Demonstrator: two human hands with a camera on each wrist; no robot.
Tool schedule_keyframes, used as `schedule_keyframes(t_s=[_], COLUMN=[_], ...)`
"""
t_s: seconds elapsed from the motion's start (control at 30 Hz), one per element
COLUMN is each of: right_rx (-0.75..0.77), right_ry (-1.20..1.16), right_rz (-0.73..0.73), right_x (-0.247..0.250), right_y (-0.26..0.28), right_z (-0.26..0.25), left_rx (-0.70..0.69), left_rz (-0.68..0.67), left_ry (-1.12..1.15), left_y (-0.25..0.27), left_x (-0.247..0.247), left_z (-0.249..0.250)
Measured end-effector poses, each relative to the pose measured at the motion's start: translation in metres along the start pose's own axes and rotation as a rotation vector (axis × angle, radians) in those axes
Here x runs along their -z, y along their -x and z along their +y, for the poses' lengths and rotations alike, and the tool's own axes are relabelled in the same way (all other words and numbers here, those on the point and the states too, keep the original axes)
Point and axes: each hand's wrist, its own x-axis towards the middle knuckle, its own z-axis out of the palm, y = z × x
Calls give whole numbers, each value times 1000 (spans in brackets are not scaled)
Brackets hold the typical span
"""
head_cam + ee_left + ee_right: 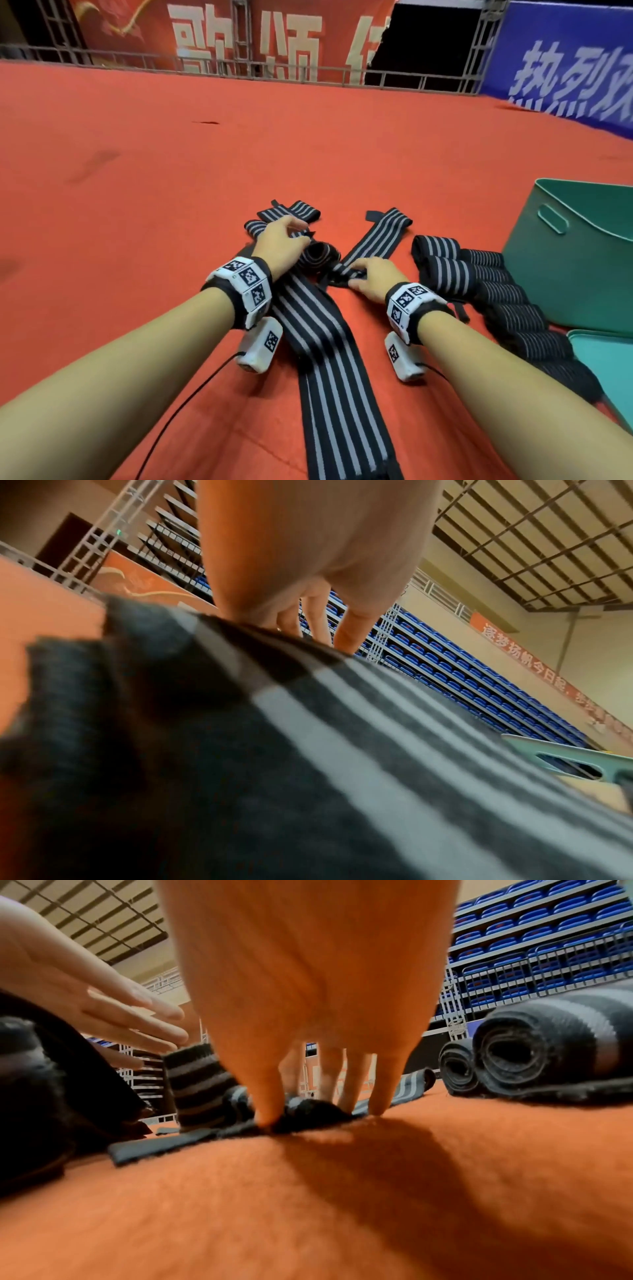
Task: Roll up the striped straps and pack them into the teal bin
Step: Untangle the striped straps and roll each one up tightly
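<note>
Black straps with grey stripes lie on the red carpet (171,205). My right hand (358,279) pinches the near end of a flat strap (376,240); in the right wrist view my right hand (304,1112) bunches its black tip between thumb and fingers. My left hand (294,236) rests with straight fingers on a pile of straps beside a loosely rolled strap (322,255). The same left hand (130,1015) shows flat in the right wrist view. The teal bin (575,267) stands at the right; its inside is hidden.
Several rolled straps (479,274) lie in a row between my right arm and the bin. A long flat strap (329,359) runs toward me between my forearms. A teal lid (609,359) lies near the right edge. Metal railings and banners stand far behind.
</note>
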Motion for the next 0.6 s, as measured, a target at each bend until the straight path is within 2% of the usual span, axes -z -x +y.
schedule_keyframes(t_s=[0.13, 0.2, 0.3, 0.37, 0.4, 0.53, 0.6], right_rx=[-23, -54, -116, -154, -147, -118, -63], right_ry=[-266, -601, -1285, -1589, -1655, -1735, -1808], right_rz=[225, 336, 409, 382, 353, 203, 83], right_x=[13, 26, 60, 78, 83, 83, 80], right_y=[-2, 0, 17, 30, 36, 64, 73], right_z=[3, 0, -11, -13, -13, -14, -15], left_rx=[-81, -123, -175, -187, -198, -307, -313], left_rz=[-23, -25, -69, -131, -164, -271, -321], left_ry=[-5, -8, -10, -21, -31, -63, 19], left_y=[3, 7, 12, 15, 16, 28, 32], left_x=[-18, -21, -28, -34, -37, -50, -55], left_z=[6, 9, 16, 18, 20, 39, 44])
